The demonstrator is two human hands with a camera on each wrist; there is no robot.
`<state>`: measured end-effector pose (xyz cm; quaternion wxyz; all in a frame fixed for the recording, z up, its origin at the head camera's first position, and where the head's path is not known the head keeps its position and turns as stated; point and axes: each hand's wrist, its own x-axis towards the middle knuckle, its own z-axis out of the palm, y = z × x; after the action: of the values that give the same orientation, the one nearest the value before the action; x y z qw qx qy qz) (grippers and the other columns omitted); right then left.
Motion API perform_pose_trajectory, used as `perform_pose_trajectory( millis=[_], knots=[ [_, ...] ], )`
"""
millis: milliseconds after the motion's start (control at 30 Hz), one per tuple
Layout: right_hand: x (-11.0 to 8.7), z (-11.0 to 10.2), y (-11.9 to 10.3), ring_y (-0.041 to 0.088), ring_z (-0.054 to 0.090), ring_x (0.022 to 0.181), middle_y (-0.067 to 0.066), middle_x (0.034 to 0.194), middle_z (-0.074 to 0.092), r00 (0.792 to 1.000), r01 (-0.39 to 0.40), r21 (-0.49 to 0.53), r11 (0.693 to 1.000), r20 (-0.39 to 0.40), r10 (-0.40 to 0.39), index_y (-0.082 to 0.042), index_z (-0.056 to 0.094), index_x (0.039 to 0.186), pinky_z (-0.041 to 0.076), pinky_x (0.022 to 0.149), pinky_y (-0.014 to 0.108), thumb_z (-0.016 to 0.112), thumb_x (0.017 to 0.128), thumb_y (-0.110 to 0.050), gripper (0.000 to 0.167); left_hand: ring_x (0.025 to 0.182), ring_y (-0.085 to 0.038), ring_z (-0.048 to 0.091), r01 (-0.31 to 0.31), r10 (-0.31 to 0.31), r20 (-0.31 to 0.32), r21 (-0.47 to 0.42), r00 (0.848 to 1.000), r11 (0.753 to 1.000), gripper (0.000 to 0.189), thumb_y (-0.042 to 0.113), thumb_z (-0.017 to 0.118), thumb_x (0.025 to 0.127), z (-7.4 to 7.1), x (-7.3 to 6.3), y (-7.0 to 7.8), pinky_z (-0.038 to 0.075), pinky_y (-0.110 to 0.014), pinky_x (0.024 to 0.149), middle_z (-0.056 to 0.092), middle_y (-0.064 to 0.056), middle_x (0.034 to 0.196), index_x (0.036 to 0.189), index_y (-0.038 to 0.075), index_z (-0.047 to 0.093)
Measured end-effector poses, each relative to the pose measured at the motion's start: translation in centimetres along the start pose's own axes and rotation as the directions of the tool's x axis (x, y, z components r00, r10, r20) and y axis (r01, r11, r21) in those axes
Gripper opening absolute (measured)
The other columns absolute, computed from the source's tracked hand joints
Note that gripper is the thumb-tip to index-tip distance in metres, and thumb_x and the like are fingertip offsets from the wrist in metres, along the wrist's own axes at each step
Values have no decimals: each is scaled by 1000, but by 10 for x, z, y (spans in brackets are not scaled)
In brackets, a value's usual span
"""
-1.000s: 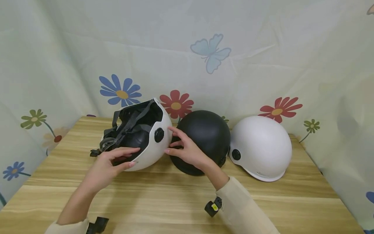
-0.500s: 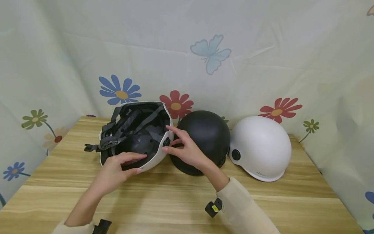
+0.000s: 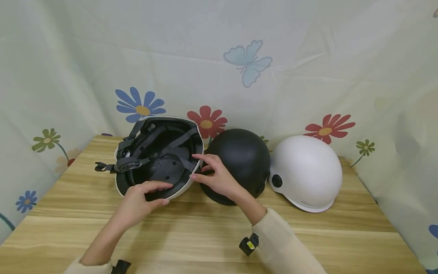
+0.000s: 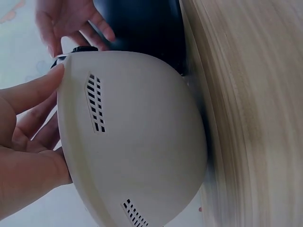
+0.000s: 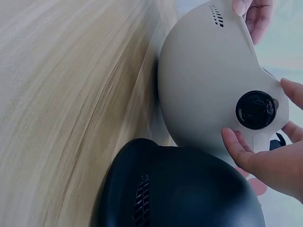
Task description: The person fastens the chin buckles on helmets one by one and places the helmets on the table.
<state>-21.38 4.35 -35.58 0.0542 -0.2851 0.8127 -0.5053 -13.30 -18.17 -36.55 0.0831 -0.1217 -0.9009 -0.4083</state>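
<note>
A white helmet (image 3: pixel 167 169) lies with its opening up and toward me at the left of the table, showing black lining and straps. A dark buckle (image 3: pixel 100 166) hangs over its left rim. My left hand (image 3: pixel 137 201) pinches the near rim, fingers inside and thumb outside. At the right rim, beside the round black button (image 5: pixel 255 109), my right hand (image 3: pixel 219 177) holds the helmet between thumb and fingers. A black helmet (image 3: pixel 239 163) stands dome up just behind the right hand. Further right sits another white helmet (image 3: pixel 308 171), also dome up.
The helmets stand in a row across the back of a wood-grain table (image 3: pixel 219 236). A flower-print cloth (image 3: pixel 294 57) hangs close behind and at both sides. The black helmet is very close to the second white one.
The left helmet has rolled back, so its opening turns further upward and its right outer side no longer shows. My left hand has shifted right with the rim; the right hand stays nearly in place.
</note>
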Motion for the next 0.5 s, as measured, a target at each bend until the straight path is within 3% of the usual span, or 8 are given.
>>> perform_pose_trajectory(
  millis=[267, 500],
  knots=[
    [-1, 4, -1, 29, 48, 99, 15, 131, 30, 998, 42, -7, 999, -45, -43, -13, 54, 127, 48, 80, 32, 70, 81, -16, 48, 100, -24, 56, 46, -45, 21, -70, 999, 996, 31, 19, 72, 80, 2, 0, -2, 44, -45, 84, 65, -3, 106, 110, 12, 67],
    [-1, 7, 1, 28, 47, 97, 17, 134, 28, 996, 39, -17, 999, -79, -40, -10, 59, 119, 48, 76, 27, 71, 80, -15, 40, 97, -19, 58, 6, -1, 36, -145, 999, 989, 32, 24, 68, 83, 6, -2, -5, 46, -39, 83, 64, -3, 106, 112, 10, 65]
  ],
)
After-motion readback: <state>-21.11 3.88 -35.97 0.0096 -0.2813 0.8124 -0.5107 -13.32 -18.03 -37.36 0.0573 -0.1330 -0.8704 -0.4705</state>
